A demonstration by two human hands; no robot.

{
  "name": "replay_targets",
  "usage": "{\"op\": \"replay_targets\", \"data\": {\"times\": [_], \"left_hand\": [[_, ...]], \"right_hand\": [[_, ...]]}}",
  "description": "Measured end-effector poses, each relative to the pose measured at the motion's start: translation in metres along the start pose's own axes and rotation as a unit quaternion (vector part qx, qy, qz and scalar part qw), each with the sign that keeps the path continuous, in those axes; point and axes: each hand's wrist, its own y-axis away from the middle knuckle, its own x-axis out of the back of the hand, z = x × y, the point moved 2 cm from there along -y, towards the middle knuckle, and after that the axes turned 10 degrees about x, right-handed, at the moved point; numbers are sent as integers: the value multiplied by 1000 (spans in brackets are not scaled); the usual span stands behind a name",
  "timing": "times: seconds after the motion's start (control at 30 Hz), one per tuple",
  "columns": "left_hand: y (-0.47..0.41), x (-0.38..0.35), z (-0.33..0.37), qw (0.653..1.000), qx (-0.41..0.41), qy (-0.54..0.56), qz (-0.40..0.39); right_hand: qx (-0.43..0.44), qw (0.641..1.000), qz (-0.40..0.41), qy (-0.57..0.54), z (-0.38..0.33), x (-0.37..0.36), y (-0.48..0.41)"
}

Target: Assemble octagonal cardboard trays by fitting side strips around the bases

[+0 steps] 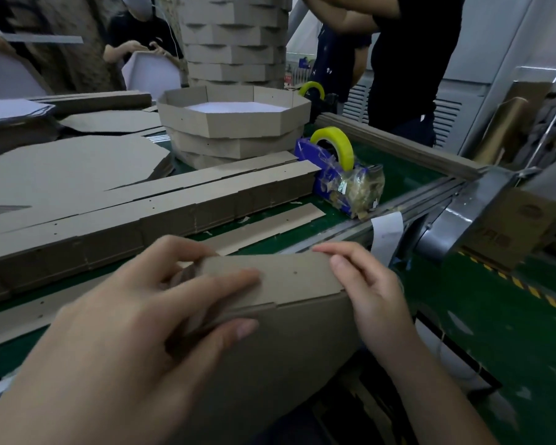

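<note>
I hold a partly formed cardboard tray (286,342) tilted against me at the front of the bench, its brown underside facing up. A side strip (289,277) is folded along its upper edge. My left hand (148,329) grips the strip's left part, fingers on top and thumb pressed at the fold. On the right, my right hand (369,293) holds the strip's corner with curled fingers. A pile of flat side strips (161,203) lies across the bench. Stacked finished octagonal trays (235,123) stand behind it.
A blue tape dispenser (341,175) with a yellowish roll sits right of the strips. Flat octagonal bases (65,168) are piled at the left. A tall column of trays (235,36) rises at the back. Two other people stand beyond the bench. The bench's metal edge (424,200) runs along the right.
</note>
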Motion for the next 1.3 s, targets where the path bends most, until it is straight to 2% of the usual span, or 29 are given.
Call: {"op": "replay_targets", "data": {"times": [0.2, 0.3, 0.37, 0.57, 0.77, 0.9, 0.97, 1.07, 1.17, 1.23, 1.3], "left_hand": [[-15, -5, 7, 991, -28, -127, -21], [-17, -3, 6, 993, -41, -112, -17], [-17, -2, 2, 996, -36, -84, -17], [-17, -7, 0, 998, -31, -60, -9], [-21, -13, -6, 997, -39, -70, -20], [-24, -18, -9, 996, -54, -70, -20], [-26, -19, -9, 996, -57, -68, -19], [-28, -19, -9, 997, -47, -60, -21], [-28, -19, -8, 997, -41, -67, -23], [-28, -18, -7, 996, -40, -71, -22], [-27, -18, -6, 997, -36, -71, -22]], "right_hand": [[33, 999, -22, 18, -9, -26, -1], [16, 1000, -20, -8, -12, -27, -2], [-32, 997, -24, -65, -13, -26, -5], [-99, 985, -78, -121, -9, -17, -18], [-80, 986, -129, -68, -8, -19, -19], [-77, 977, -197, -34, -5, -16, -27], [-50, 986, -156, 15, 3, -4, -46], [-48, 996, 9, 71, 26, 32, -93], [-57, 970, 125, 199, 55, 76, -146], [-80, 955, 132, 254, 73, 99, -178], [-156, 951, 83, 254, 88, 111, -200]]}}
